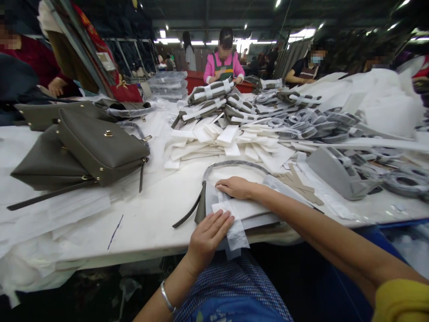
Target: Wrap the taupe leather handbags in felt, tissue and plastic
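Observation:
Before me at the table's edge lies an olive-brown handbag (200, 206), mostly covered by pale wrapping sheet. Its handle (236, 163), wound in greyish film, arches behind my hands, and a dark strap sticks out to the left. My left hand (210, 233) rests with straight fingers on a white foam piece (221, 207) at the bag's near side. Farther back, my right hand (236, 187) lies palm down on the wrapping, its fingertips at the top of a translucent white strip (237, 228). That strip hangs over the table edge.
Two or more olive-brown handbags (103, 143) stand at left. White foam pieces (228, 134) are heaped behind my work, with wrapped handles (301, 120) and wrapped bags (209, 96) beyond. Cardboard strips (303, 185) and a grey wrapped part (330, 172) lie right. A person in pink (224, 62) works opposite.

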The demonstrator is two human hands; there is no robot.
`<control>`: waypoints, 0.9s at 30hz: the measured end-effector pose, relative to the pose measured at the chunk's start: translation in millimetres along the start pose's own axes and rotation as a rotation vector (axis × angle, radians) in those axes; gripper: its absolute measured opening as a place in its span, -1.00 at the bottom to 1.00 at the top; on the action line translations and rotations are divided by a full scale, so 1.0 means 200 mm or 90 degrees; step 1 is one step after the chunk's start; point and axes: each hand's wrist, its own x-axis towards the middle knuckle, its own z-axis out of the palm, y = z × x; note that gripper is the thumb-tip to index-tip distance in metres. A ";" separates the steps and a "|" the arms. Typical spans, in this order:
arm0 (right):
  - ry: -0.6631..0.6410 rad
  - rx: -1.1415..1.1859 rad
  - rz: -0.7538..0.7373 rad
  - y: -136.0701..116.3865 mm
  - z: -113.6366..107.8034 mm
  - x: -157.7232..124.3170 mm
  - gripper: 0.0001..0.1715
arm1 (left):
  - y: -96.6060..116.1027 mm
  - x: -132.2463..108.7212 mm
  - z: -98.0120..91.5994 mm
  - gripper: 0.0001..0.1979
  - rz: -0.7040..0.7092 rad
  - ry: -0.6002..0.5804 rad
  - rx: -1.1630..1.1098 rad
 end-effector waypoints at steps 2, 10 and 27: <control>-0.008 0.017 -0.012 0.02 -0.04 0.03 -0.59 | -0.01 0.01 0.01 -0.59 0.005 0.008 -0.002; 0.371 0.051 -0.096 -0.10 0.03 -0.45 -0.55 | -0.07 0.06 0.04 -0.56 -0.032 0.004 -0.024; 0.568 -0.120 -0.263 -0.20 0.38 -0.60 -0.78 | -0.07 0.07 0.04 -0.46 -0.051 -0.015 -0.054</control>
